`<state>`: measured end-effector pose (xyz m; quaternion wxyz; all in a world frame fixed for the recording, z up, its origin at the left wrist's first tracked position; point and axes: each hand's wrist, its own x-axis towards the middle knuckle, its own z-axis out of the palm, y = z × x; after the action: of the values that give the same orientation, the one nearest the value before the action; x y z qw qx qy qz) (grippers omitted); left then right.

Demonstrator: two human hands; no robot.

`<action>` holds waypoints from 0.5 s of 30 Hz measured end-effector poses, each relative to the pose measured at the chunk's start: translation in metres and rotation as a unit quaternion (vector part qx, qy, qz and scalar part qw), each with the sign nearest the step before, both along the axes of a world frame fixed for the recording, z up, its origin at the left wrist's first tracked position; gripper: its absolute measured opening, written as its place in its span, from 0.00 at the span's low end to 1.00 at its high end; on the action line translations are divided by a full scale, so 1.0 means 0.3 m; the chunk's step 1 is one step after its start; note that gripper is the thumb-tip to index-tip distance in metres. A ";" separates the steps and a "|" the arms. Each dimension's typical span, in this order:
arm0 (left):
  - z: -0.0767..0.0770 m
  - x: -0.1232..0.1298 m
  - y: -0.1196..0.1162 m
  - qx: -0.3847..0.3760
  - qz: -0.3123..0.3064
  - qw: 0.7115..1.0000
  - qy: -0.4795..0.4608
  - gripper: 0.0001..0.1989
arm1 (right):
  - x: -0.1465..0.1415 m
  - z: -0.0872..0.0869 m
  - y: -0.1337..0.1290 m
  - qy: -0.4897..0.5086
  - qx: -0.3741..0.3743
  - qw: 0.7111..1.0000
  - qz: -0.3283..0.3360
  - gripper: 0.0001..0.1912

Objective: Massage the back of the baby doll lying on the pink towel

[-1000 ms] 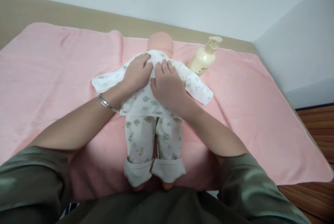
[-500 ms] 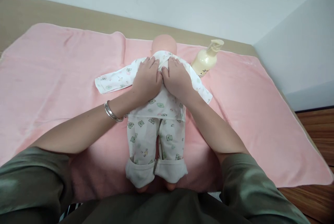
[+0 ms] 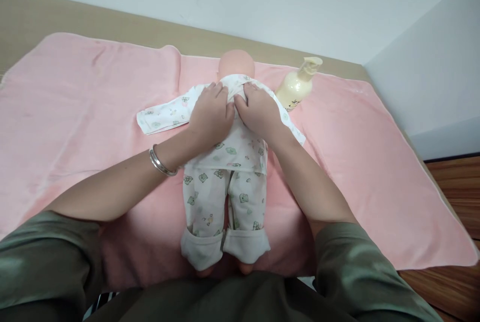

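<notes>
Doll (image 3: 240, 154) in printed clothes lies stretched out on a pink blanket (image 3: 101, 92), head away toward the wall (image 3: 281, 7) and feet close to the person's front. Both bare hands rest on it from above, so its upper body sits directly beneath the grip on either side. The left grip (image 3: 211, 118) is palm down over the left half of the white top (image 3: 243, 137), fingers together and pointing at the shoulders, thumb at the middle. The right grip (image 3: 260, 116) covers the other half, its fingers bent at the tips and its thumb reaching inward, near the left thumb but apart from it. Cloth lies in creases between the two (whether the fingers pinch it or merely press on it, I cannot tell). Just beyond the hands, the smooth head (image 3: 236, 63) shows above the collar. One sleeve extends out past the left wrist, which wears a silver bangle (image 3: 155, 162); the other passes partly behind the right hand and forearm. Below the hem, the trousers (image 3: 204, 202) run straight down to broad turned-up cuffs, well apart from both hands. A pale yellow pump bottle (image 3: 295, 88) sits near the right hand, beyond the sleeve, and a beige desk (image 3: 22, 17) borders the blanket.
</notes>
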<state>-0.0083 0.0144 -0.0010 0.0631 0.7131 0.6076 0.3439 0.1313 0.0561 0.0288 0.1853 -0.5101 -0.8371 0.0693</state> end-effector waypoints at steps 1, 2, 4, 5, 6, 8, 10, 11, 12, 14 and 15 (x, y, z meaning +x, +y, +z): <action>0.003 0.008 -0.015 0.001 -0.010 1.000 0.006 0.25 | 0.003 0.000 0.012 -0.001 -0.002 1.000 0.002 0.21; 0.007 0.013 -0.025 0.000 -0.019 1.000 0.011 0.25 | 0.004 0.001 0.017 -0.006 0.001 1.000 0.003 0.21; 0.017 0.014 -0.029 -0.003 -0.026 1.000 0.014 0.25 | 0.001 0.001 0.015 -0.021 0.011 1.000 0.003 0.22; 0.021 0.009 -0.022 -0.007 -0.025 1.000 0.012 0.24 | -0.003 0.001 0.009 -0.029 0.014 0.999 0.004 0.22; 0.025 0.001 -0.011 -0.014 -0.024 1.000 0.008 0.24 | -0.007 0.002 0.002 -0.036 0.016 0.999 0.003 0.22; 0.029 -0.018 0.020 -0.037 -0.020 0.999 -0.002 0.24 | -0.016 0.005 -0.019 -0.052 0.022 0.998 -0.008 0.23; 0.026 -0.036 0.050 -0.053 -0.006 0.998 -0.018 0.24 | -0.022 0.009 -0.050 -0.075 0.036 0.996 -0.023 0.25; 0.021 -0.043 0.062 -0.055 0.003 0.998 -0.027 0.25 | -0.024 0.013 -0.069 -0.086 0.045 0.995 -0.028 0.26; 0.015 -0.048 0.071 -0.055 0.011 0.998 -0.035 0.26 | -0.024 0.018 -0.089 -0.096 0.054 0.994 -0.029 0.26; 0.000 -0.053 0.081 -0.054 0.019 0.997 -0.051 0.27 | -0.022 0.029 -0.130 -0.107 0.062 0.992 -0.022 0.24; -0.007 -0.053 0.082 -0.056 0.019 0.997 -0.057 0.28 | -0.020 0.036 -0.146 -0.107 0.061 0.992 -0.018 0.22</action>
<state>-0.0243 0.0390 -0.0032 0.1309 0.6760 0.6345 0.3511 0.1253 0.0124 0.0396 0.1262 -0.5171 -0.8456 -0.0403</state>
